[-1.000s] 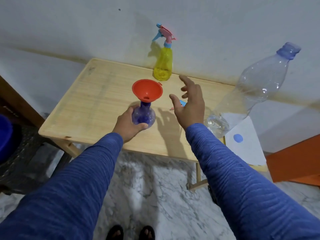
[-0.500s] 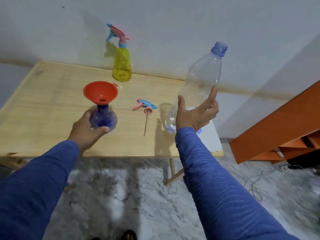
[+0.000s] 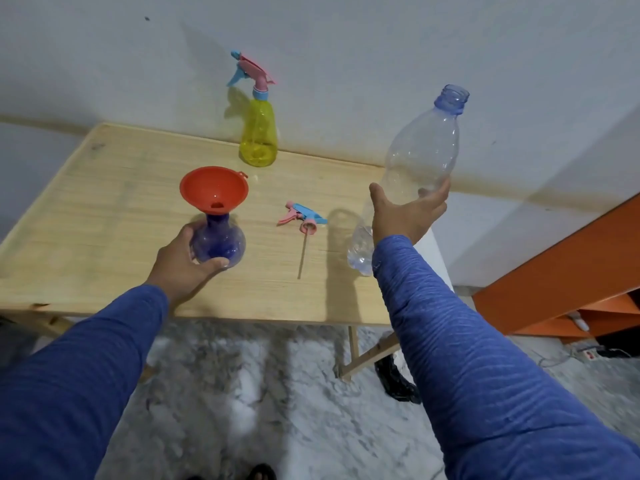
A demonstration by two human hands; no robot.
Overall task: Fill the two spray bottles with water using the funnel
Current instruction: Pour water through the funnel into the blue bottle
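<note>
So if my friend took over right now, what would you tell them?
Left hand grips the blue spray bottle on the wooden table; the red funnel sits in its neck. Right hand is open against the uncapped clear plastic bottle, not yet gripping it. The blue bottle's spray head lies on the table. The yellow spray bottle stands capped by the wall. Left to do: fill both, though their water levels aren't clear.

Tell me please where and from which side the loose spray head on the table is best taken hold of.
Probably grip the spray head at its pink collar, coming straight down from above with thumb and forefinger. It lies flat on the table, with the thin dip tube pointing toward the person, and that tube looks too slender to carry it. The right hand, at the clear bottle, is nearer.
</note>
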